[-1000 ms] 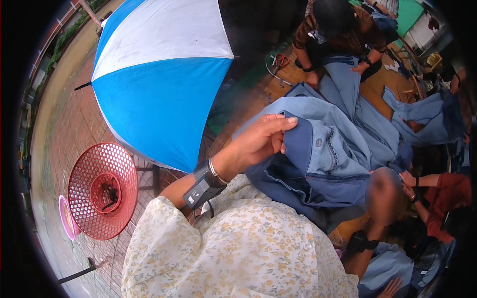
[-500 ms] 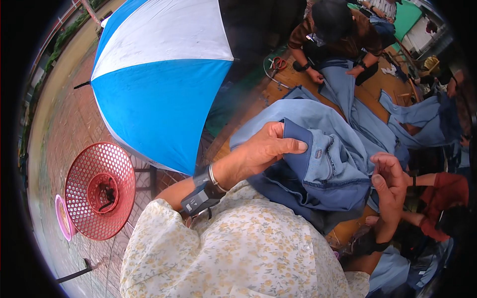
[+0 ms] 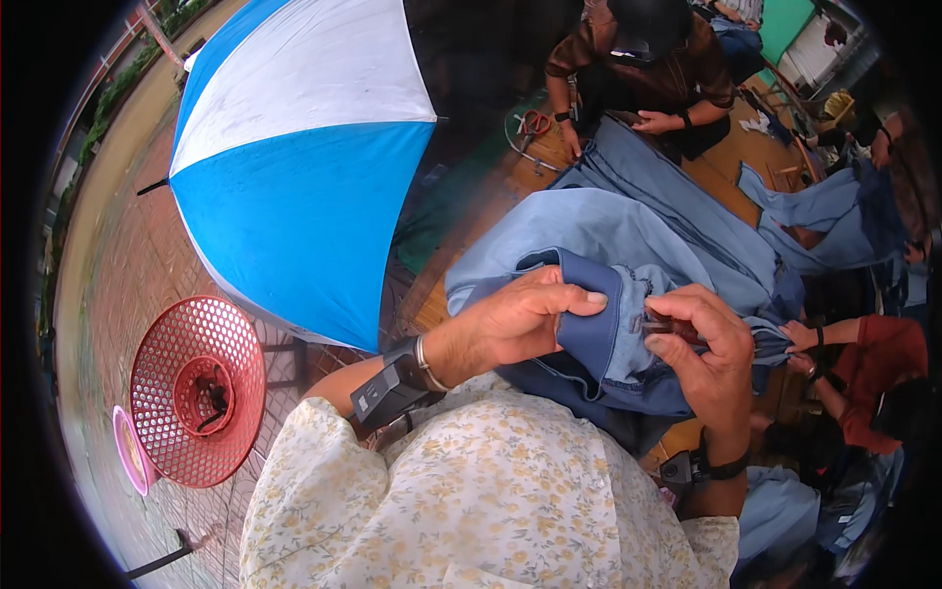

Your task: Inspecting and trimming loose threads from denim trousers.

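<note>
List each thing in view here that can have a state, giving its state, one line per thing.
Blue denim garment, bunched up
Left hand, pinching the garment's dark-blue band
Right hand, closed on small dark object
Blue-and-white fabric umbrella, open
Round red perforated plastic basket, holding dark items
Red-handled scissors, too small to tell if open

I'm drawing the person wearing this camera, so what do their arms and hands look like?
The left hand and right hand wear no gloves. The left wrist has a silvery bangle and a dark, boxy device. The right wrist has a black strap with a small dark box. The loose, pale sleeves have little yellowish flowers.
</note>
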`<action>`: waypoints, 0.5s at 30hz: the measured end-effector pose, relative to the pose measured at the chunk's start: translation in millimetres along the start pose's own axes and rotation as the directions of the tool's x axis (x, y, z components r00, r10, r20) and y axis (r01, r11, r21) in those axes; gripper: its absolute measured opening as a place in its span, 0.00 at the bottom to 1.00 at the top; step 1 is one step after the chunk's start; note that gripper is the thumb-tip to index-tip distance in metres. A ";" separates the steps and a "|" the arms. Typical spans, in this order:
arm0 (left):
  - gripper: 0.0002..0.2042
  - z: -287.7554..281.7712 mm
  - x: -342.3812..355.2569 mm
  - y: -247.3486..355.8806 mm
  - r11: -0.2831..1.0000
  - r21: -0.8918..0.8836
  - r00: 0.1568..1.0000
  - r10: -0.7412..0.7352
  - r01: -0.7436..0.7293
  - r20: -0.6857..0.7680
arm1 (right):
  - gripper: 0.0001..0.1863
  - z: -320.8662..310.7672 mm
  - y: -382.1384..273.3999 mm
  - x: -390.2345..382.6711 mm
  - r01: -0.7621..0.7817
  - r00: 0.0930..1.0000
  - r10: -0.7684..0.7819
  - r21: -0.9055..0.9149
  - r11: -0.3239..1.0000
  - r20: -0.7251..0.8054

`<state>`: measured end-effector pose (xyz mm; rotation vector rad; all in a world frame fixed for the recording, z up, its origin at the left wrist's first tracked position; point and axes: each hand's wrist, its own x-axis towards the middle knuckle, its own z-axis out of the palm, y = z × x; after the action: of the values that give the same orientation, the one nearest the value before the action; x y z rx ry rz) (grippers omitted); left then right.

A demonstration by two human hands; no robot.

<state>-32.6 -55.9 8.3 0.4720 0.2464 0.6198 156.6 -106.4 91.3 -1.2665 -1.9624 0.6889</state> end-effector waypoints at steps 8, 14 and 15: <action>0.17 -1.4 -0.1 -5.3 0.996 -0.084 0.999 -0.035 0.037 0.019 | 0.13 0.1 3.3 1.9 0.053 0.998 -0.054 0.029 0.998 0.019; 0.17 -0.9 0.3 -4.3 0.996 -0.078 0.998 -0.054 0.054 0.011 | 0.12 -2.5 6.8 5.2 0.121 0.992 -0.119 -0.043 0.992 0.042; 0.17 -1.4 0.9 -4.5 0.995 -0.074 0.998 -0.063 0.064 0.016 | 0.11 -3.2 7.8 5.8 0.152 0.988 -0.149 -0.069 0.986 0.046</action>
<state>-30.2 -58.1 4.7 0.3951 0.2239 0.5613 161.8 -97.8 89.0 -1.1395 -2.1082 0.5776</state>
